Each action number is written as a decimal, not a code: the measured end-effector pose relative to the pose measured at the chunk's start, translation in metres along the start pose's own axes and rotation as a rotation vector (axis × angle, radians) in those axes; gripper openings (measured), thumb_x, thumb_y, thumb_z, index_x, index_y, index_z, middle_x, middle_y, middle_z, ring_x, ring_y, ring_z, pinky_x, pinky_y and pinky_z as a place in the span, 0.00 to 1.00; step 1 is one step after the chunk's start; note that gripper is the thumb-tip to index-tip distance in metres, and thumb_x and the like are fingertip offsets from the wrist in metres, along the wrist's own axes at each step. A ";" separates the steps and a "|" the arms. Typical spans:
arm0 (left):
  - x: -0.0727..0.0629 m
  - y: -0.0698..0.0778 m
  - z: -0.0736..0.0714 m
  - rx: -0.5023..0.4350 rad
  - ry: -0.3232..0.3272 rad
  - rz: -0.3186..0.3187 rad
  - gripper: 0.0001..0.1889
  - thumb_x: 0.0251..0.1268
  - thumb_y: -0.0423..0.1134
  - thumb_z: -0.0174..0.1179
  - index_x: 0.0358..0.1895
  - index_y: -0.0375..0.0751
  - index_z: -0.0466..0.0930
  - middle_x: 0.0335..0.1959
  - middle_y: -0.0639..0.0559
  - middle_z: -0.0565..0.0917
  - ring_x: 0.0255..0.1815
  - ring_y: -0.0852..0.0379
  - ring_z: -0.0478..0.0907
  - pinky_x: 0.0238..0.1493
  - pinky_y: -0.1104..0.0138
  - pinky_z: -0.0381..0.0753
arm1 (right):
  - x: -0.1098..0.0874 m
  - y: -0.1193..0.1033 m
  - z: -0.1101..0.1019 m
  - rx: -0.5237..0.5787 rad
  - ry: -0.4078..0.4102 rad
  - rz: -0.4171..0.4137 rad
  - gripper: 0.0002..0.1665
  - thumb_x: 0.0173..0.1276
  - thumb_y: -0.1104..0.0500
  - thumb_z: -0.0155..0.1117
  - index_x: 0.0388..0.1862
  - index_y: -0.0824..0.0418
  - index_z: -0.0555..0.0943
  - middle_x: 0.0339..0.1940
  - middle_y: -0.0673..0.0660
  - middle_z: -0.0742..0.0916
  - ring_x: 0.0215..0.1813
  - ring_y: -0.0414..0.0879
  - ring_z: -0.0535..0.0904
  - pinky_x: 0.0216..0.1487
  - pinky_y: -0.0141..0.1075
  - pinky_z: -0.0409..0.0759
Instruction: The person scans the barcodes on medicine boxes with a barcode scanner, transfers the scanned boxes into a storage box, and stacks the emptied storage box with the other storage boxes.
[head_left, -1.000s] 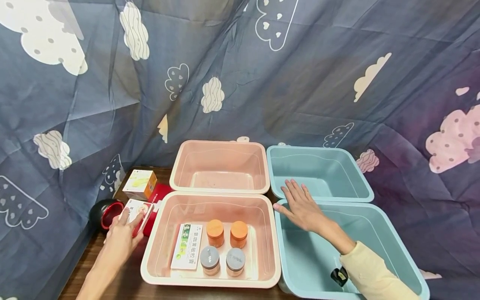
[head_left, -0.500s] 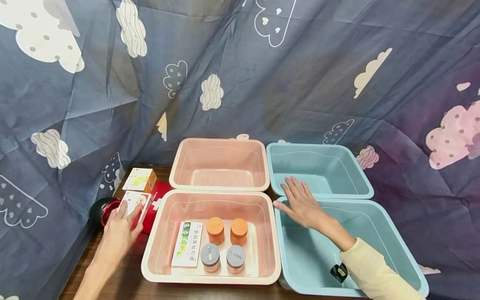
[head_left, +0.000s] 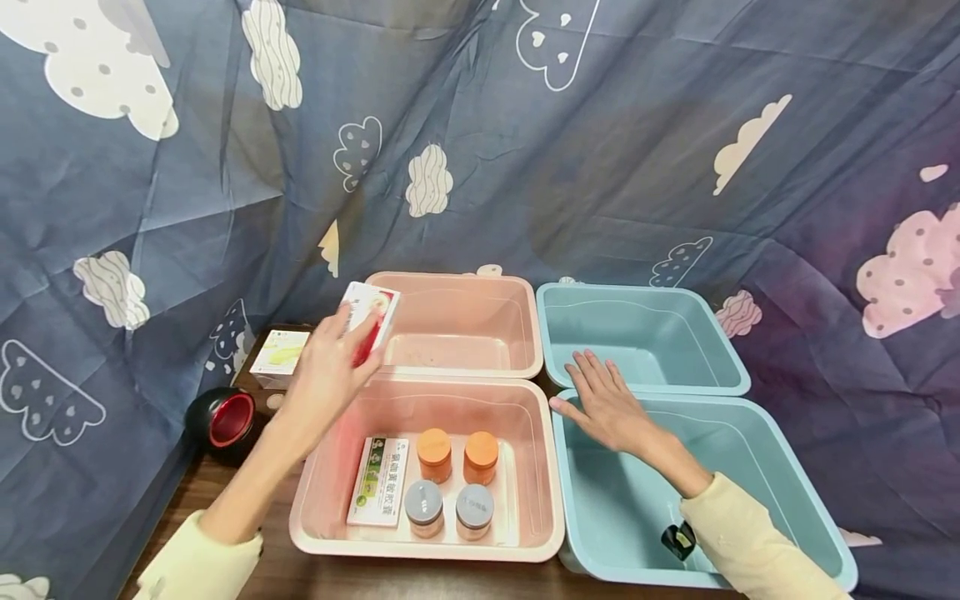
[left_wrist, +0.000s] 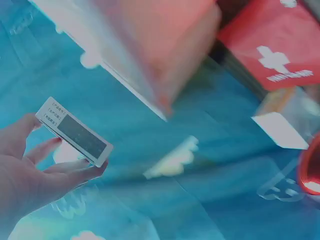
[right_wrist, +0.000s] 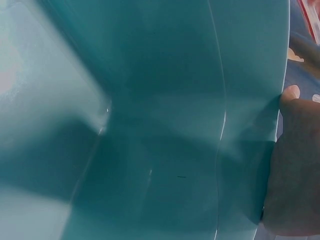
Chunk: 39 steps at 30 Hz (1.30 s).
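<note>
Raised over the left side of the rear pink bin (head_left: 459, 350), a white-and-red medicine box (head_left: 369, 302) is gripped between the thumb and fingers of my left hand (head_left: 324, 367). In the left wrist view the printed end of this medicine box (left_wrist: 75, 132) faces the camera. My right hand (head_left: 609, 412) lies flat with straight fingers across the meeting rims of the two blue bins, holding nothing. The front pink bin (head_left: 427, 552) contains a flat white-and-green medicine box (head_left: 381, 483), two jars with orange lids (head_left: 435, 447) and two with grey lids (head_left: 424, 497).
A yellow-and-white box (head_left: 279, 354) and a black round pot with a red inside (head_left: 225, 421) stand at the left. The left wrist view shows a red pouch with a white cross (left_wrist: 272, 57). A small black object (head_left: 678, 542) lies in the front blue bin (head_left: 795, 492).
My left hand has lifted the white-and-red medicine box off the spot by the red pouch and carried it up and right to the rear pink bin. The right hand has stayed put.
</note>
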<state>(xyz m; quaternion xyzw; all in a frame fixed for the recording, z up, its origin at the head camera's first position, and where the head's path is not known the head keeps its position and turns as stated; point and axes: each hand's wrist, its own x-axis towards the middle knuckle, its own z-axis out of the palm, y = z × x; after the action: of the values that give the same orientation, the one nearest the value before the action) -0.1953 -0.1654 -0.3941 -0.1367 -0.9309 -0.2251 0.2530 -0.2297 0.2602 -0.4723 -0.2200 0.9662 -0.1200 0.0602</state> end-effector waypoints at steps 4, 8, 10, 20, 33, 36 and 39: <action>0.034 0.014 0.027 0.006 -0.101 -0.020 0.25 0.71 0.33 0.69 0.70 0.35 0.84 0.66 0.21 0.80 0.59 0.24 0.83 0.66 0.38 0.84 | 0.002 0.002 -0.004 0.006 0.010 0.003 0.53 0.88 0.34 0.50 0.88 0.74 0.55 0.91 0.73 0.54 0.92 0.71 0.42 0.89 0.67 0.37; 0.055 0.006 0.062 0.022 -0.188 -0.064 0.27 0.73 0.40 0.66 0.73 0.38 0.82 0.62 0.25 0.82 0.57 0.28 0.84 0.64 0.39 0.86 | 0.003 0.006 -0.004 0.007 0.019 0.005 0.52 0.88 0.34 0.51 0.88 0.74 0.56 0.91 0.73 0.54 0.92 0.71 0.42 0.89 0.67 0.36; 0.060 -0.008 0.087 0.047 -0.210 -0.086 0.28 0.73 0.44 0.67 0.74 0.42 0.82 0.61 0.27 0.83 0.55 0.30 0.85 0.60 0.37 0.87 | 0.003 0.006 -0.002 0.003 0.018 0.001 0.52 0.88 0.34 0.51 0.88 0.74 0.56 0.91 0.73 0.54 0.92 0.71 0.42 0.89 0.67 0.36; 0.066 -0.038 0.122 0.082 -0.258 -0.135 0.28 0.72 0.46 0.69 0.73 0.43 0.83 0.53 0.28 0.84 0.47 0.30 0.86 0.55 0.35 0.88 | 0.002 0.001 -0.005 -0.002 0.033 -0.006 0.52 0.88 0.34 0.51 0.88 0.74 0.57 0.91 0.73 0.55 0.92 0.71 0.44 0.88 0.68 0.39; 0.073 0.005 0.091 0.087 -0.404 -0.251 0.20 0.73 0.38 0.70 0.61 0.29 0.85 0.47 0.29 0.89 0.51 0.31 0.88 0.55 0.46 0.89 | -0.006 -0.004 0.003 0.011 0.084 -0.035 0.51 0.87 0.34 0.52 0.85 0.75 0.62 0.89 0.75 0.60 0.90 0.72 0.48 0.87 0.69 0.42; 0.075 0.001 0.103 0.072 -0.434 -0.308 0.19 0.72 0.39 0.72 0.56 0.27 0.86 0.47 0.29 0.88 0.52 0.30 0.88 0.57 0.45 0.88 | -0.010 -0.005 0.005 0.019 0.101 -0.035 0.50 0.87 0.34 0.52 0.84 0.75 0.63 0.89 0.75 0.61 0.90 0.73 0.49 0.87 0.69 0.44; 0.079 -0.031 0.142 0.080 -0.390 -0.306 0.19 0.68 0.42 0.74 0.51 0.29 0.86 0.43 0.32 0.88 0.46 0.32 0.88 0.53 0.44 0.88 | -0.010 -0.007 0.004 0.038 0.122 -0.042 0.50 0.86 0.34 0.53 0.84 0.75 0.64 0.88 0.75 0.62 0.90 0.73 0.50 0.87 0.68 0.44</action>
<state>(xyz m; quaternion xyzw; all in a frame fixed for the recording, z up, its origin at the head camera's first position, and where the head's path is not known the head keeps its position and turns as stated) -0.3305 -0.1115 -0.4724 -0.0250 -0.9802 -0.1931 0.0367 -0.2177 0.2579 -0.4738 -0.2312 0.9608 -0.1530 0.0027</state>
